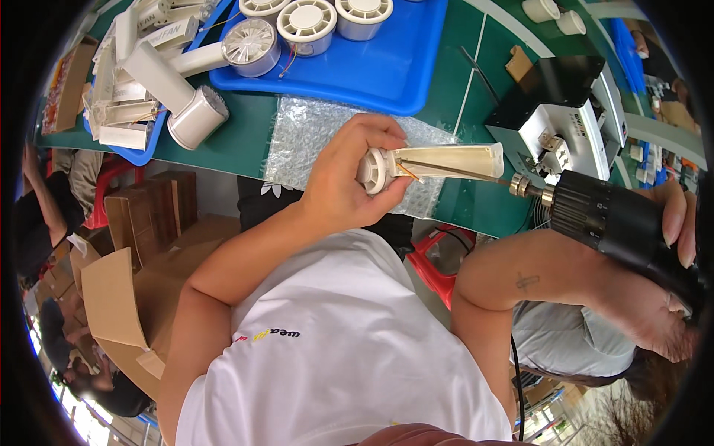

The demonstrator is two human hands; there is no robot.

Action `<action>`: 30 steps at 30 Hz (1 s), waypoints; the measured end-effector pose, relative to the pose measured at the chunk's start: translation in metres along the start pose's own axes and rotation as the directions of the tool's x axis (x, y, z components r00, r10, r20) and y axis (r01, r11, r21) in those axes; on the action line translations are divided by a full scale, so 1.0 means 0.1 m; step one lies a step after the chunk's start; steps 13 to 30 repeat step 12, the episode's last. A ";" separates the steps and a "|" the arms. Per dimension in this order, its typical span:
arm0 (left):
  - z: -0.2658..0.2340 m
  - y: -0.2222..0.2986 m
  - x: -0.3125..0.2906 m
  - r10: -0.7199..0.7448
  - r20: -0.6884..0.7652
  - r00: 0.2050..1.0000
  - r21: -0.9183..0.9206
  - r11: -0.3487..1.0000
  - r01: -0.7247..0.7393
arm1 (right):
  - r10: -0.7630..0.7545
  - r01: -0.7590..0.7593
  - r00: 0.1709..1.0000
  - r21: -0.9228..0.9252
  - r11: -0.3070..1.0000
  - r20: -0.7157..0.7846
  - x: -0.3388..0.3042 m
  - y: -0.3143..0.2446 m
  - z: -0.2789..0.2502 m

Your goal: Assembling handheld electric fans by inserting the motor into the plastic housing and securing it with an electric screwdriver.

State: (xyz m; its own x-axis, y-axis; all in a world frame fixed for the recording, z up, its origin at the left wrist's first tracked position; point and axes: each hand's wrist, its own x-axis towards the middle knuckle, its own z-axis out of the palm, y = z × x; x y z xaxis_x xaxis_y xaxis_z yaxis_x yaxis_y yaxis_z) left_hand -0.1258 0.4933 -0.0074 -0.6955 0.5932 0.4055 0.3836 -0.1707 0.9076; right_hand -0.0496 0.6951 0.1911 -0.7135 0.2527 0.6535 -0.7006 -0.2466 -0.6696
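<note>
My left hand (343,175) is closed around the round head of a white handheld fan housing (465,160). Its open, hollow handle points to the right, and thin coloured wires (409,172) show near the head. My right hand (673,223) grips a black electric screwdriver (613,215) at the right. The driver's long thin bit (454,169) reaches leftward along the inside of the handle, its tip close to my left fingers. Whether the tip sits on a screw is hidden. Below the housing lies a sheet of bubble wrap (297,141) on the green table (245,141).
A blue tray (357,85) with several round white fan heads (306,22) stands at the back. At left, more white fan parts (197,115) are piled by another blue tray (145,154). A black and white metal machine (558,119) stands right. Cardboard boxes (111,297) are at lower left.
</note>
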 end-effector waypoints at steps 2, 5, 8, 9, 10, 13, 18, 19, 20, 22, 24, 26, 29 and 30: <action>-0.01 0.01 0.01 0.010 0.009 1.000 0.022 1.000 -0.010 | -0.015 0.015 1.000 0.001 1.000 0.001 -0.01 0.04 0.01; 0.00 0.00 0.00 0.001 0.007 1.000 -0.005 1.000 -0.001 | -0.036 0.036 0.999 0.000 0.999 0.003 -0.01 0.10 0.07; -0.01 -0.01 0.00 0.010 0.017 1.000 -0.021 1.000 -0.009 | -0.060 0.060 0.998 -0.002 0.998 0.003 -0.03 0.13 0.11; -0.02 -0.01 0.00 0.007 0.016 1.000 -0.020 1.000 -0.007 | -0.068 0.068 0.998 -0.003 0.998 0.003 -0.03 0.15 0.11; -0.02 -0.02 0.00 0.008 0.018 1.000 -0.037 0.999 -0.007 | -0.066 0.066 0.998 -0.002 0.998 0.002 -0.04 0.15 0.09; -0.03 -0.03 0.00 0.017 0.027 0.999 -0.039 0.999 -0.016 | -0.113 0.115 0.985 0.008 0.993 -0.127 -0.04 0.13 0.00; -0.03 -0.03 0.00 0.017 0.027 0.999 -0.039 0.999 -0.016 | -0.113 0.115 0.985 0.008 0.993 -0.127 -0.04 0.13 0.00; -0.03 -0.03 0.00 0.017 0.027 0.999 -0.039 0.999 -0.016 | -0.113 0.115 0.985 0.008 0.993 -0.127 -0.04 0.13 0.00; -0.03 -0.03 0.00 0.017 0.027 0.999 -0.039 0.999 -0.016 | -0.113 0.115 0.985 0.008 0.993 -0.127 -0.04 0.13 0.00; -0.03 -0.03 0.00 0.017 0.027 0.999 -0.039 0.999 -0.016 | -0.113 0.115 0.985 0.008 0.993 -0.127 -0.04 0.13 0.00; -0.03 -0.03 0.00 0.017 0.027 0.999 -0.039 0.999 -0.016 | -0.113 0.115 0.985 0.008 0.993 -0.127 -0.04 0.13 0.00; -0.03 -0.03 0.00 0.017 0.027 0.999 -0.039 0.999 -0.016 | -0.113 0.115 0.985 0.008 0.993 -0.127 -0.04 0.13 0.00; -0.03 -0.03 0.00 0.017 0.027 0.999 -0.039 0.999 -0.016 | -0.113 0.115 0.985 0.008 0.993 -0.127 -0.04 0.13 0.00; -0.03 -0.03 0.00 0.017 0.027 0.999 -0.039 0.999 -0.016 | -0.113 0.115 0.985 0.008 0.993 -0.127 -0.04 0.13 0.00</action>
